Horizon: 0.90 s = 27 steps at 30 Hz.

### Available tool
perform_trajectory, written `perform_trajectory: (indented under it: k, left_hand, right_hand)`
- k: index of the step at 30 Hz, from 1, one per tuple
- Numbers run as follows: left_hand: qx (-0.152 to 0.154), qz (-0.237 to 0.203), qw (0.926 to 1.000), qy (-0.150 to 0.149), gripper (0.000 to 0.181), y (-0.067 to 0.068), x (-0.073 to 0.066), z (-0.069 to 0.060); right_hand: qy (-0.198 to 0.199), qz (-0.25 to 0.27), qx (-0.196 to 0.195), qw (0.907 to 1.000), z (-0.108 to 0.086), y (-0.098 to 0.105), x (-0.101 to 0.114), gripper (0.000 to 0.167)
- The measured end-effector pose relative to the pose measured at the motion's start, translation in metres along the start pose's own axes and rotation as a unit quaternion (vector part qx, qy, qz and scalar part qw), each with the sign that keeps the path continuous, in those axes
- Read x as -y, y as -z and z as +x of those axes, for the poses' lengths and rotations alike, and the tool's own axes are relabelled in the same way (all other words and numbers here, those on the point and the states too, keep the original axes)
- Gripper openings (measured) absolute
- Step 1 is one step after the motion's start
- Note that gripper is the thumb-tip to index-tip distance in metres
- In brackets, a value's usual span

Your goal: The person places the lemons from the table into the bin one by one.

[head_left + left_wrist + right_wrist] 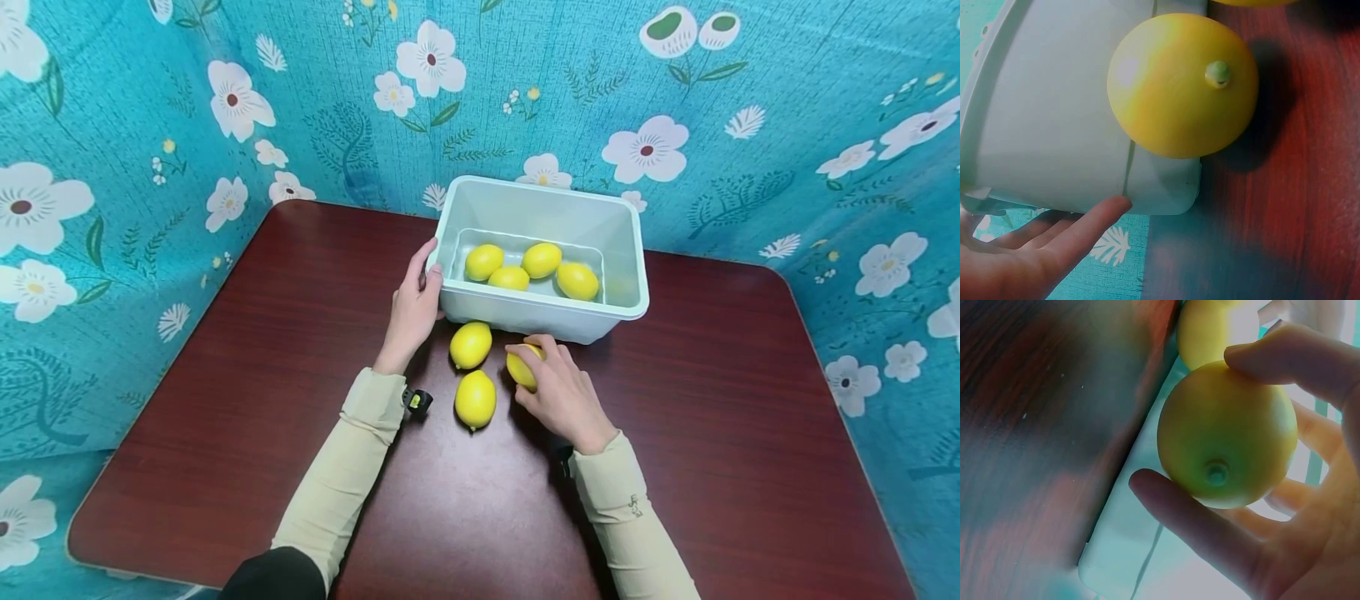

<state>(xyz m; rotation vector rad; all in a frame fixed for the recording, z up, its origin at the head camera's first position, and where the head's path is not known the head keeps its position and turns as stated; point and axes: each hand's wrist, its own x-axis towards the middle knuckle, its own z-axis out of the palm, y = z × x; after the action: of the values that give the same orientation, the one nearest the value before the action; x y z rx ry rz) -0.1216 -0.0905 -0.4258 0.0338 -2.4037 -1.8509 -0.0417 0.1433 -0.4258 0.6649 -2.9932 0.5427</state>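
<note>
My right hand (562, 396) grips a lemon (522, 367) between thumb and fingers, just in front of a pale grey-green plastic box (525, 315). In the right wrist view the held lemon (1225, 437) shows its stem end. My left hand (411, 312) touches the box's left side; in the left wrist view its fingers (1088, 231) lie fairly straight against the wall. Two more lemons rest on the table between the hands, a farther lemon (471, 346) close to the box's front and a nearer lemon (476, 400). Several lemons (542, 260) lie inside the box.
The dark red-brown table (720, 433) has rounded corners. Behind it and at both sides hangs a turquoise flowered cloth (525, 92). The box stands at the table's back edge, near the cloth.
</note>
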Motion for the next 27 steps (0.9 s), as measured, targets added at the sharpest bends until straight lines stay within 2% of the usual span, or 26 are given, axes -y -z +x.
perform_trajectory:
  k: [27]
  left_hand:
    - [-0.001,-0.003,1.0,-0.001,0.044,0.0003,0.0005,-0.0002]
  right_hand:
    - [0.018,-0.003,-0.037,0.9992,-0.0023,0.008,0.0032,0.053]
